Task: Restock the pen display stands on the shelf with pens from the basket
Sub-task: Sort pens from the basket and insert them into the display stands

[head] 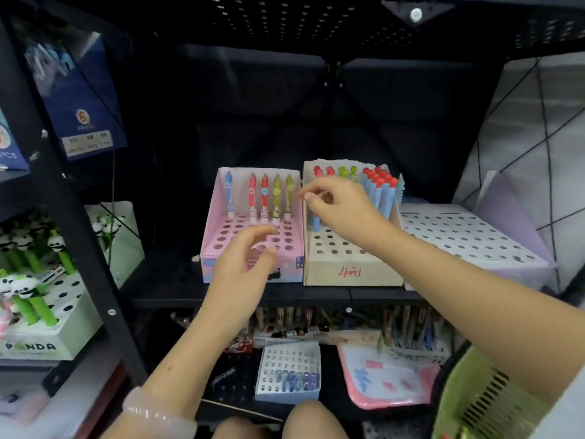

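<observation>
On the shelf (pixel 240 299), the pink stand (pixel 253 245) carries five character pens (pixel 264 198) upright in its back row, most holes bare. The left hand (pixel 243 264) hovers before it, fingers loosely spread, holding nothing. Next, the beige stand (pixel 348 267) holds red-topped pens (pixel 381 188); the right hand (pixel 340 210) reaches over it, fingertips pinched together, on what I cannot tell. Such pens look light, stiff and top-heavy: best pinched mid-barrel, below the ornament. The green basket (pixel 487 403) sits far right, its contents hidden.
</observation>
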The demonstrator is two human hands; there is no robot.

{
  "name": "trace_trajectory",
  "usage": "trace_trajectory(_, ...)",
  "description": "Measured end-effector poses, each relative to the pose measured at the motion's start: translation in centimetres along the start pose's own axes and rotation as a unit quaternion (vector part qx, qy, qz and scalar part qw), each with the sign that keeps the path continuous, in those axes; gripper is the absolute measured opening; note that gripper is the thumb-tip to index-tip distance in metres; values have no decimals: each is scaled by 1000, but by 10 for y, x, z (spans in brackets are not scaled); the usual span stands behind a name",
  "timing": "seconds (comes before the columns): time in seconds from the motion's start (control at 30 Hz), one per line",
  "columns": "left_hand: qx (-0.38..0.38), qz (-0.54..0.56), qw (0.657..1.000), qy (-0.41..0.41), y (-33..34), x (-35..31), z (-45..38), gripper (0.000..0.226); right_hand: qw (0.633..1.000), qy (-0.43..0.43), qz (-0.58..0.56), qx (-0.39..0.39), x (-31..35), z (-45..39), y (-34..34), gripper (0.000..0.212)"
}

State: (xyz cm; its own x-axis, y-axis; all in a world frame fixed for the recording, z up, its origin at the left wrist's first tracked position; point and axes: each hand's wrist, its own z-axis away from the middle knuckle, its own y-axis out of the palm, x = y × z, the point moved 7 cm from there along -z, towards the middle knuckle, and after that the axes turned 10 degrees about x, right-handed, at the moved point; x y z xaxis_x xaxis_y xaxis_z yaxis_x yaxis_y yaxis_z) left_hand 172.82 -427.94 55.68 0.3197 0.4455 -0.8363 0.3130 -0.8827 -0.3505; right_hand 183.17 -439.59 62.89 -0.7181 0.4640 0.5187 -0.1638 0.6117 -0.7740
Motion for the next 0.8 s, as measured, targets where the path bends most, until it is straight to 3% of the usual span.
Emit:
trace_trajectory(0.13, 75, 39, 996, 6, 73, -15, 11, 32, 998, 28, -53, 35, -32, 81, -20, 16)
trace_trajectory(0.33, 239, 48, 970, -18, 210, -15, 49, 26, 978, 178, 22, 103, -146, 217, -15, 15)
trace_trajectory(0.47, 332, -26, 943, -2, 275, 4, 83, 23, 921, 303, 93, 227, -234, 305, 21, 22)
trace_trajectory(0.6, 342, -96, 934, 33, 298, 19, 101, 22, 818, 398, 63, 411, -289, 389, 75, 34)
trace_trajectory(0.67, 345, -114, 931, 45, 304, 22, 104, 22, 782, 407, 75, 467, -302, 414, 96, 42)
trace_trajectory(0.8, 340, -122, 931, 45, 307, 25, 103, 22, 754, 391, 62, 524, -302, 424, 127, 64)
